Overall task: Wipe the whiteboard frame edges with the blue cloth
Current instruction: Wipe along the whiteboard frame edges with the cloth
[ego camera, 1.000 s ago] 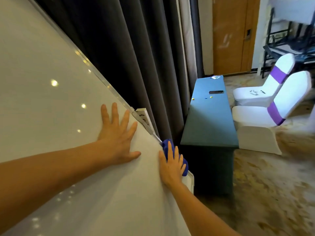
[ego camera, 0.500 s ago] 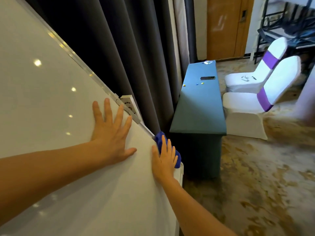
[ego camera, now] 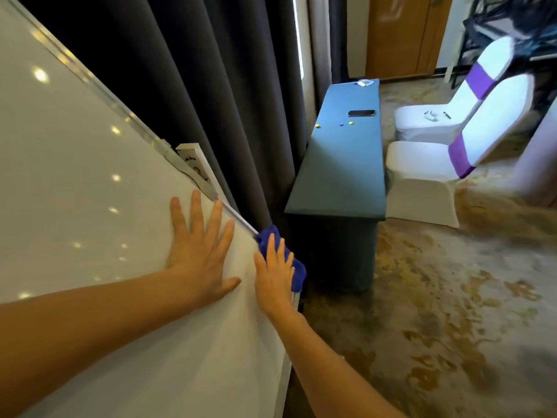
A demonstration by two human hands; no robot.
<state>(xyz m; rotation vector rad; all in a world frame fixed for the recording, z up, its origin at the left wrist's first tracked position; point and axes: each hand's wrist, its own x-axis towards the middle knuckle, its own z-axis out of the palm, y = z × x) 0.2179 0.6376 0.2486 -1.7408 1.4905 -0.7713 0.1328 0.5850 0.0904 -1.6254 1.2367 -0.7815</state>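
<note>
Dark curtain [ego camera: 211, 101] and teal table [ego camera: 340, 164] crowd the frame edge [ego camera: 238, 217].

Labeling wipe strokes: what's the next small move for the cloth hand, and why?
Probably slide the right hand with the blue cloth further along the frame edge; the cloth is wrapped over that edge, and the left hand lies flat on the whiteboard, bracing it.

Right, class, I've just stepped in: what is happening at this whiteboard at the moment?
A person is cleaning the whiteboard frame. The right hand presses a blue cloth over the board's right frame edge, fingers wrapped around the side. The left hand lies flat and open on the white surface, bracing the board. A white fitting sits on the edge higher up, above the cloth. Dark curtains hang behind, with a teal table beyond.
</note>
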